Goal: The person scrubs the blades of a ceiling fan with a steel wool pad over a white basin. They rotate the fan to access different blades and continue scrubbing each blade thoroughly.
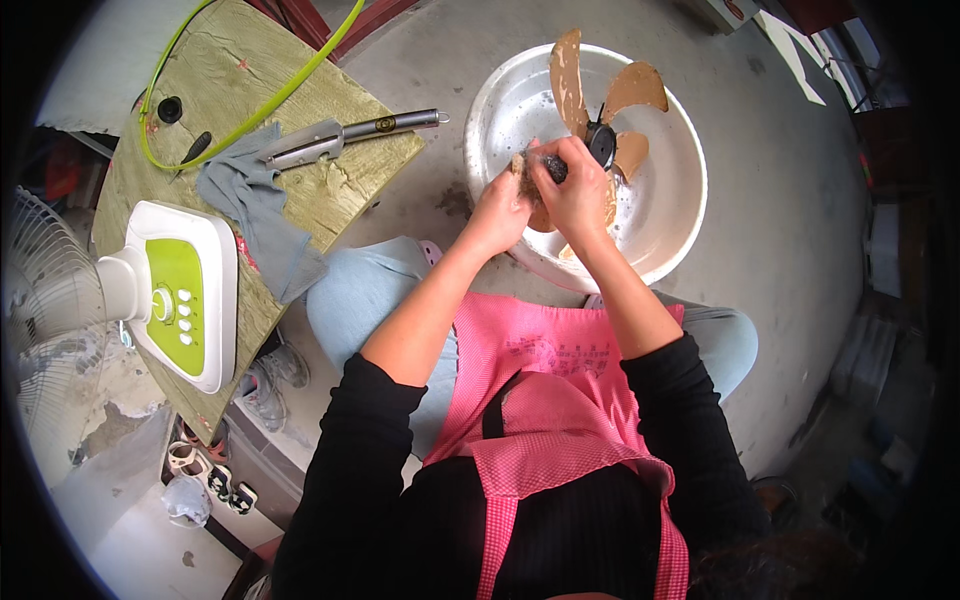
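Over a white-rimmed metal basin (696,202), both my hands are close together at a tan plastic fan impeller (568,82) with a black hub (601,145). My left hand (501,206) is closed around one of its blades (517,165), of which only a narrow end shows. Pressed against that blade is a dark steel wool scrubber (555,168), pinched in the fingers of my right hand (576,191). Pale streaks, perhaps suds, mark the upper blade. My fingers and wrists hide much of the lower blades.
At left, a wood-patterned table (360,191) holds a grey cloth (251,195), a metal peeler-like knife (352,133), a yellow-green ring (300,75) and a small black knob (169,109). A white-and-green fan base (184,300) with its wire cage (45,315) stands there. Shoes (266,390) are on the floor.
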`<state>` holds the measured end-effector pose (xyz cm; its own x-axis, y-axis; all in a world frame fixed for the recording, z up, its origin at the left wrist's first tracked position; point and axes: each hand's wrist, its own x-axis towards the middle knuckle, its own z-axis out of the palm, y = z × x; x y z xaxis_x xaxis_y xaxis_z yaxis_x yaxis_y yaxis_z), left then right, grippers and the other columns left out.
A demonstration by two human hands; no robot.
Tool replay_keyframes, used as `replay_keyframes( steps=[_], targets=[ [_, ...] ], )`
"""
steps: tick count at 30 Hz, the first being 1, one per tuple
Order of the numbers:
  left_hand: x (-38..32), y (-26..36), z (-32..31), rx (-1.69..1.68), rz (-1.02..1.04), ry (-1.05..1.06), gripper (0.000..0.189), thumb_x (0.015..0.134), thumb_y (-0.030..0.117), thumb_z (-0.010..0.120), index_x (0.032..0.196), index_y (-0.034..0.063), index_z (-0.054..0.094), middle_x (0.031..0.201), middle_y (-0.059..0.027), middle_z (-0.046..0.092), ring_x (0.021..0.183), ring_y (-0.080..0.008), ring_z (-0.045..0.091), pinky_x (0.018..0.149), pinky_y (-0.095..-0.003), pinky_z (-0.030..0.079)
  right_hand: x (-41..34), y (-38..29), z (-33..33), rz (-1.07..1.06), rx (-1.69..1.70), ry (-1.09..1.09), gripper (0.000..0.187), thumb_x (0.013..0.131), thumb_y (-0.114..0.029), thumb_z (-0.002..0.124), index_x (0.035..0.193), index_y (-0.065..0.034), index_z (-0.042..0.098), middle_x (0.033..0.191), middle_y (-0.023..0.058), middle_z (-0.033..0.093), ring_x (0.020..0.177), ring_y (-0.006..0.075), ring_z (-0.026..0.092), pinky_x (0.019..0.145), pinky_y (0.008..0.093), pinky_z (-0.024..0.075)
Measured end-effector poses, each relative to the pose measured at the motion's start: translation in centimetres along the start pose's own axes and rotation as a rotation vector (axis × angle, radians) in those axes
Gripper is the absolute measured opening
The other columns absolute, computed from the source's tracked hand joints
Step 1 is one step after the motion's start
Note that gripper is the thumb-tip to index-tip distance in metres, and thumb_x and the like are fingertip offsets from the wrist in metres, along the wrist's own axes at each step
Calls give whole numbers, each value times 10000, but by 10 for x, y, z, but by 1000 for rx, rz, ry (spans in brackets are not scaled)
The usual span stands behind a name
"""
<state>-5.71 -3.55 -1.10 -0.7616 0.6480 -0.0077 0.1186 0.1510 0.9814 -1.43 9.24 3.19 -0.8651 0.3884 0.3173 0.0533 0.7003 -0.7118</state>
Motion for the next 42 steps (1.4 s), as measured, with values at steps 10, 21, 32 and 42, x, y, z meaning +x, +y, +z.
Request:
replay_keyframes(
  steps=[10,21,32,42],
  targets=[
    [-5,9,-4,57,-22,24,627,889,20,525,1490,29,348,1158,-229,650,1096,-364,635,946,-387,485,-14,11,5,43,1,6,108,818,-141,723,885,-76,669,888,109,619,775,327,645,686,407,511],
    [-5,13,-1,155,-59,94,342,887,34,525,1227,4,539,967,-248,685,947,-379,689,797,-445,539,-9,-13,-2,-191,121,-58,235,701,-17,769,919,-87,717,972,71,613,935,286,630,794,375,516],
    [-1,-3,-3,138,-101,116,257,903,53,560,1150,-18,560,1016,-203,691,956,-303,689,816,-401,522,6,-39,12,-61,90,83,167,747,5,744,896,-68,729,934,98,635,843,266,653,739,356,510],
    [-4,4,-5,121,-81,220,238,923,112,578,1119,-16,621,1030,-251,681,1020,-408,653,849,-444,515,38,-19,-38,-70,187,-308,433,827,-125,743,1245,-97,636,1288,120,594,1158,275,593,972,364,475]
  ],
)
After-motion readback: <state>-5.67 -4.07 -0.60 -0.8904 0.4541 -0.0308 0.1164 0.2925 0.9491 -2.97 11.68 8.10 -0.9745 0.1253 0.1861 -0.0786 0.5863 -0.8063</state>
